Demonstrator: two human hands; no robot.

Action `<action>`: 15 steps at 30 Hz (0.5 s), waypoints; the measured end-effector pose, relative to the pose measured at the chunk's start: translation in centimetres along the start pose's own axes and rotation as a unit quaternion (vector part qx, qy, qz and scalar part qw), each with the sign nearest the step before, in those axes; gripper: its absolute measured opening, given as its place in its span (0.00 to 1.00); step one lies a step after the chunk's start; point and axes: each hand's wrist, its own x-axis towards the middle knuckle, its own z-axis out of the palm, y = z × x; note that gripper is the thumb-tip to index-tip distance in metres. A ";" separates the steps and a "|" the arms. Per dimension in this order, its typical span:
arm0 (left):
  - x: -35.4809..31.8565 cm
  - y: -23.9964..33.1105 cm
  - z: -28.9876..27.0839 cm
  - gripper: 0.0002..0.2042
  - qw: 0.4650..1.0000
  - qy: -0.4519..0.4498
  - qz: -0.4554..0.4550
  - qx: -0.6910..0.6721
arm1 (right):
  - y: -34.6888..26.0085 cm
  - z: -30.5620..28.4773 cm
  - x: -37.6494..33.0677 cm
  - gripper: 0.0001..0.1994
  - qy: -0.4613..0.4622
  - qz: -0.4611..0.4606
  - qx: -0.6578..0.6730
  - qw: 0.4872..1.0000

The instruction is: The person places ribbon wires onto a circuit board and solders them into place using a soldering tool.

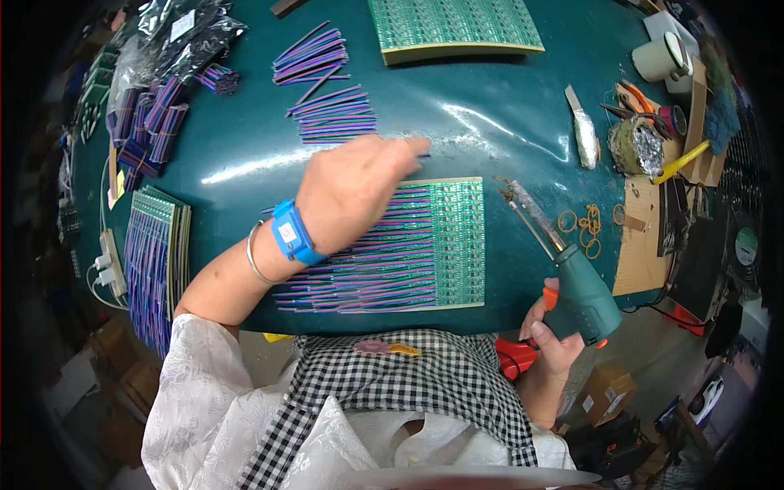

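My left hand (353, 186), with a blue strap on its wrist, hovers over the top edge of a green circuit board panel (459, 245). Its fingers are pinched together on a short wire, of which only a dark blue end shows at the fingertips. Rows of blue, pink and black wires (367, 282) lie across the panel's left part, their ends reaching past its left edge. At the right, my right hand (557, 339) is wrapped round the handle of a green soldering gun (588, 296) with an orange trigger. Its tip points up and left, beside the panel's right edge.
Loose wire piles (336, 114) lie beyond my left hand. A thick panel stack (457, 33) sits at the far side, wired panels (155, 261) at the left. Bundled wires (155, 122) are behind those. Rubber bands (590, 229), a foil-wrapped knife (585, 135) and pliers (637, 98) lie rightward.
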 end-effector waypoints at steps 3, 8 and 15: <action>0.7 1.6 1.5 0.14 0.996 -0.018 0.049 -0.068 | 0.3 0.2 -0.8 0.31 -0.004 0.041 0.060 0.997; 0.0 1.5 4.1 0.15 0.993 -0.048 0.021 -0.105 | 2.8 -0.4 -2.4 0.32 -0.034 0.048 0.030 0.998; -0.5 1.7 5.0 0.16 0.993 -0.039 -0.013 -0.109 | 2.7 -0.1 -1.9 0.29 -0.039 0.055 0.022 0.998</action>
